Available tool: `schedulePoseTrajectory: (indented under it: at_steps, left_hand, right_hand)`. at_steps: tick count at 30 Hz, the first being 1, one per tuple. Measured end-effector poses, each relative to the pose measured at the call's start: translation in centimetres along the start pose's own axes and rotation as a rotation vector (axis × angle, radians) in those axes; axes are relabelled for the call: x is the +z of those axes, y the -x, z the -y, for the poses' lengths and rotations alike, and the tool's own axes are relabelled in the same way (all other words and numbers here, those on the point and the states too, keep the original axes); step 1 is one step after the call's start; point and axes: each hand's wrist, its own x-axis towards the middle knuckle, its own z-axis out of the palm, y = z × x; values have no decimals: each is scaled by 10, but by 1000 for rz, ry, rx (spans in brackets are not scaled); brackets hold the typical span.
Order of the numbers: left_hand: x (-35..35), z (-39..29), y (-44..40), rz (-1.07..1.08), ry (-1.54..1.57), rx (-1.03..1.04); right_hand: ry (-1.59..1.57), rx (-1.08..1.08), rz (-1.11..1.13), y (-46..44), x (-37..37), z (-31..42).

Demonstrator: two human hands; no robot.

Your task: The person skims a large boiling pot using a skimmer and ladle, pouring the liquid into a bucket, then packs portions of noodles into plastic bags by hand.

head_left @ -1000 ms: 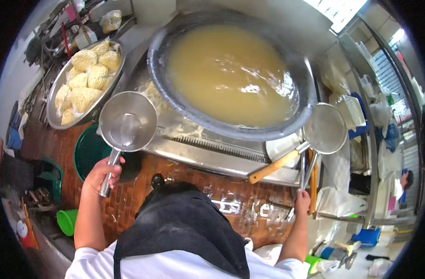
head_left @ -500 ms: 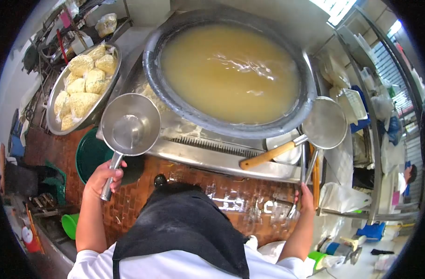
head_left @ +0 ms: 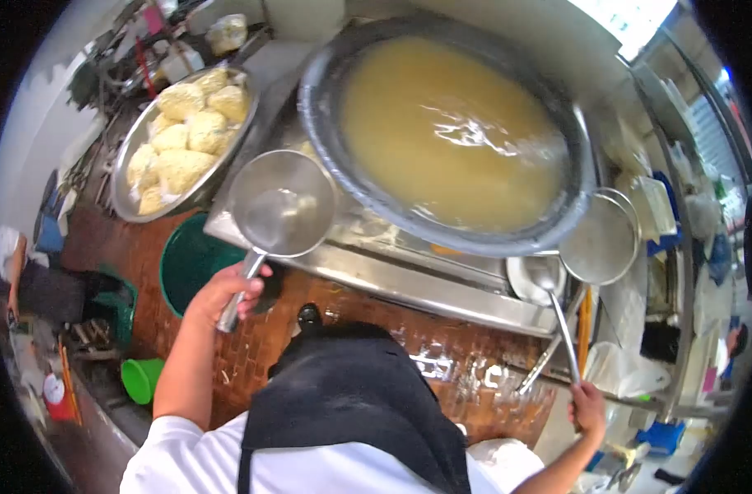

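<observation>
My left hand (head_left: pixel 232 294) is wrapped around the handle of a metal saucepan-shaped dipper (head_left: pixel 282 206). Its bowl hangs by the counter edge, just left of the big pot, with nothing clearly visible inside. My right hand (head_left: pixel 588 407) grips the end of a long metal ladle (head_left: pixel 565 333), which slants up to the counter. The ladle's head lies over a white bowl (head_left: pixel 520 281), partly blurred. Right of it a round mesh strainer (head_left: pixel 600 239) rests beside the pot; most of its handle is hidden. The wide dark pot (head_left: pixel 318 148) holds cloudy yellowish liquid (head_left: pixel 450 140).
On the left, a metal basin (head_left: pixel 122 202) holds several bags of pale yellow food (head_left: pixel 185 169). A green tub (head_left: pixel 174 267) stands on the wet brick floor (head_left: pixel 351 300). A shelf rack (head_left: pixel 680 272) lines the right. Another person's arm (head_left: pixel 18 272) shows at far left.
My right hand has moved down and right, drawing the ladle out from under the strainer so its head shows. The dipper stays in my left hand. The whole view has shifted.
</observation>
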Motion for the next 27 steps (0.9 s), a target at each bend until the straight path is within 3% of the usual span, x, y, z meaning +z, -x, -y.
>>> schedulePoseTrajectory:
  at_steps: [7, 9, 12, 15, 17, 19, 23, 27]
  left_hand:
    - [-10, 5, -27, 2, 160, 122]
    - [-15, 5, -29, -7, 206, 164]
    - [-23, 6, -28, -30, 239, 227]
    - [-37, 6, -16, -69, 233, 248]
    - [-52, 7, -9, -78, 221, 238]
    - [-66, 7, 3, -65, 228, 222]
    - [-102, 10, 19, -34, 248, 163]
    - [-142, 9, 29, -19, 195, 107]
  right_hand:
    - [212, -88, 19, 66, -49, 47]
    - [621, -81, 97, 113, -42, 118]
    - [494, -180, 222, 113, -44, 111]
    - [93, -243, 512, 76, -9, 78]
    - [-113, -78, 630, 72, 48, 92]
    - [-71, -116, 699, 64, 108, 95]
    - [-444, 4, 859, 80, 224, 140]
    - [-690, -36, 1083, 93, 309, 197]
